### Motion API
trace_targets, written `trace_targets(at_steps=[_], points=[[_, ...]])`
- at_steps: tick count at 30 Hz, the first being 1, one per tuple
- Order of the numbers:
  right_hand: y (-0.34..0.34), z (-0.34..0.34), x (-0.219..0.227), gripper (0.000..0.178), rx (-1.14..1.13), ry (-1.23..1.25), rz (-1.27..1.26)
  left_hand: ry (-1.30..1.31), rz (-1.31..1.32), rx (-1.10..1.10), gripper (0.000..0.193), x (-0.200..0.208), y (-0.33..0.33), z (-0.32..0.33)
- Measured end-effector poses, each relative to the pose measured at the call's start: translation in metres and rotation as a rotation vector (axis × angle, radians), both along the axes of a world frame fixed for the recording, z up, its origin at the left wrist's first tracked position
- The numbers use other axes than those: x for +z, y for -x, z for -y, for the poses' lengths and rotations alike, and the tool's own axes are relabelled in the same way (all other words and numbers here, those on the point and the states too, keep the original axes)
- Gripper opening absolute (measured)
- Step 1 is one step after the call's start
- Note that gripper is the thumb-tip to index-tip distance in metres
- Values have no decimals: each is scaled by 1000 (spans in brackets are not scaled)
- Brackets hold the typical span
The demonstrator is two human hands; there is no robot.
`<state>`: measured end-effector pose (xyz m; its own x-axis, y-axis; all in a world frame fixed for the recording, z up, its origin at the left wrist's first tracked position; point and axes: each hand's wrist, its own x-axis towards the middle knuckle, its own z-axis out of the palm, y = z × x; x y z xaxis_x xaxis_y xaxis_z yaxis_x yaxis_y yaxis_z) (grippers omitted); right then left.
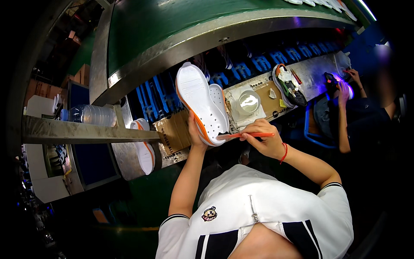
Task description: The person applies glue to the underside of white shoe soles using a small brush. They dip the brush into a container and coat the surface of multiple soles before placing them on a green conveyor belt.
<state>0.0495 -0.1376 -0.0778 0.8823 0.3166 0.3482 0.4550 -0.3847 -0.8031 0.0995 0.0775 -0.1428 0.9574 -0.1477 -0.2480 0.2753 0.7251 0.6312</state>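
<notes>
My left hand (195, 131) grips a white shoe sole (197, 97) with an orange edge, tilted so its holed inner face shows. Its fingers are partly hidden behind the sole. In my right hand (264, 140) is a brush (250, 135) with an orange-red handle, pinched near the handle's end. The brush tip touches the sole's end closest to me. Just behind the held sole shows a second white sole (218, 97); whether my left hand touches it, I cannot tell. A round bowl (249, 102) stands on white paper to the right of the soles.
Another white-and-orange sole (145, 151) lies on the metal bench at left, near a cardboard piece (174, 131) and a metal bar (86, 131). A clear plastic bottle (88, 115) sits behind the bar. A shoe (288, 86) rests at right; beyond it, a co-worker's hands (345, 91) handle a dark shoe.
</notes>
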Motion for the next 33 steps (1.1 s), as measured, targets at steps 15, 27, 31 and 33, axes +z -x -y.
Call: trace_targets(at_steps=[15, 27, 31, 33], points=[[-37, -12, 10, 26, -28, -548, -853, -227, 3, -23, 63, -11, 17, 0], [-157, 21, -29, 23, -153, -539, -512, 47, -80, -331, 64, 31, 36, -12], [-165, 32, -1, 27, -288, -1020, -480, -24, 24, -246, 62, 60, 19, 1], [-155, 54, 13, 27, -311, -1235, -465, -42, 202, -132, 57, 132, -42, 30]])
